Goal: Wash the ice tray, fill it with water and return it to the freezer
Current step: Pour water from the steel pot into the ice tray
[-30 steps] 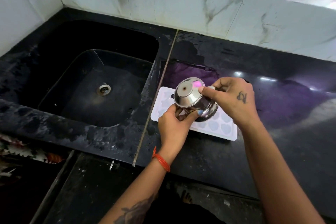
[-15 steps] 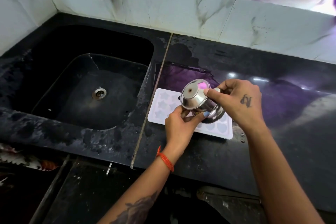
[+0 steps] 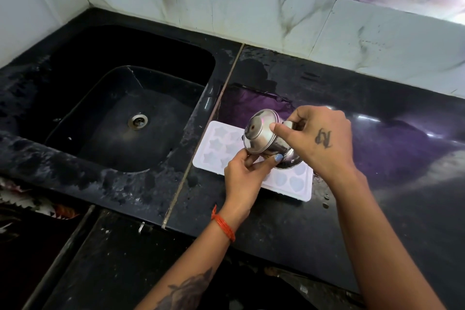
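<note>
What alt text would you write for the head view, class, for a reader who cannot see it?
Both hands, left hand and right hand, tip a steel cup over a white ice tray lying on a black counter, beside a dark sink.

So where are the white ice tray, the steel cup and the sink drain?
White plastic ice tray [image 3: 221, 141]: head view, star moulds at left.
Shiny steel cup [image 3: 259, 133]: head view, round base.
Metal sink drain [image 3: 137, 121]: head view, centre.

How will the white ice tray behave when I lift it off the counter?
The ice tray looks thin, so probably light and somewhat flexible. If filled it may sag and spill; support both ends. The counter shows droplets beside it, so it could be slippery.
</note>
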